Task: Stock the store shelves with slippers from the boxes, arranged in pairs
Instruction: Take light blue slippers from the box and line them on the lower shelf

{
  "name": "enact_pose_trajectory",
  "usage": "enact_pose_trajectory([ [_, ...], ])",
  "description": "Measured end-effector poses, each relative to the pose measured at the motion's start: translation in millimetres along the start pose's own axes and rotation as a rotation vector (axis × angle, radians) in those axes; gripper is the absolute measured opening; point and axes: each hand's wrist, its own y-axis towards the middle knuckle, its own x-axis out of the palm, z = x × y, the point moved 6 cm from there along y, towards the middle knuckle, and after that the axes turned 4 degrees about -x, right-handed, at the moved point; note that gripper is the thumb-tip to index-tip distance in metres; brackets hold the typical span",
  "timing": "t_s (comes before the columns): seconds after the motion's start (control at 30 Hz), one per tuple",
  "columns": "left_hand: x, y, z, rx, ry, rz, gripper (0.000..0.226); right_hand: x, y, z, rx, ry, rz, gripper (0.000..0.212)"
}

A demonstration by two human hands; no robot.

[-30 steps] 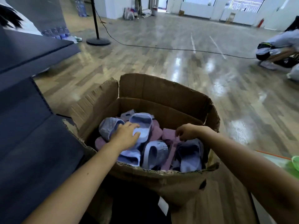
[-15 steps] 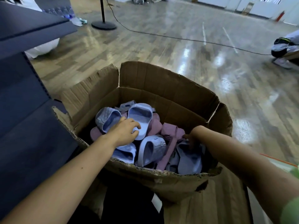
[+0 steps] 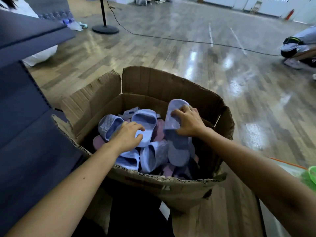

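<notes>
An open cardboard box [image 3: 171, 86] stands on the floor in front of me, filled with several lilac-blue and pink slippers. My left hand [image 3: 127, 136] grips the near end of a light blue slipper [image 3: 145, 120] lying sole-down in the pile. My right hand [image 3: 188, 121] holds a lilac slipper [image 3: 174, 108] lifted and tilted upright above the pile, near the box's right side. Another lilac slipper [image 3: 177, 151] lies just below it. Pink slippers [image 3: 98, 142] show underneath.
A dark blue shelf unit [image 3: 30, 103] rises at my left, touching the box's torn flap. A stand base [image 3: 105, 29] and a black cable [image 3: 188, 41] lie on the glossy wooden floor. A person crouches at the far right [image 3: 299, 47]. Something green [image 3: 309, 177] sits at right.
My right hand went down into the right side of the box and has come up holding a lilac slipper. My left hand has stayed on the light blue slipper.
</notes>
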Motion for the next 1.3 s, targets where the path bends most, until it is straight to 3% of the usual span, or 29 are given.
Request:
enact_pose_trajectory([
  [0.07, -5, 4, -2, -0.029, -0.060, 0.074, 0.034, -28, 5, -24, -0.088, 0.037, 0.126, 0.061],
  [0.2, -11, 6, -12, -0.128, -0.154, 0.150, 0.039, -58, 8, -34, -0.217, 0.081, 0.160, 0.051],
  [0.33, -4, 3, -4, -0.046, -0.135, 0.050, 0.040, -90, -5, -19, -0.213, 0.168, 0.444, 0.035],
  [0.6, -10, 0, 17, 0.045, -0.173, 0.001, 0.048, -119, -17, -52, -0.401, 0.266, 0.606, 0.014],
  [0.8, -10, 1, 14, 0.037, -0.167, -0.003, 0.051, -152, -8, -51, -0.385, 0.328, 0.730, 0.011],
  [0.93, -11, 4, 24, 0.018, -0.197, -0.001, 0.056, -190, -11, -41, -0.320, 0.419, 0.904, 0.008],
  [1.07, -6, 6, 31, 0.021, -0.225, -0.030, 0.068, -227, -6, -52, -0.337, 0.491, 0.911, 0.009],
  [1.3, -26, 4, 16, -0.176, -0.079, 0.242, 0.087, -214, 1, -54, -0.286, 0.568, 0.877, 0.008],
])
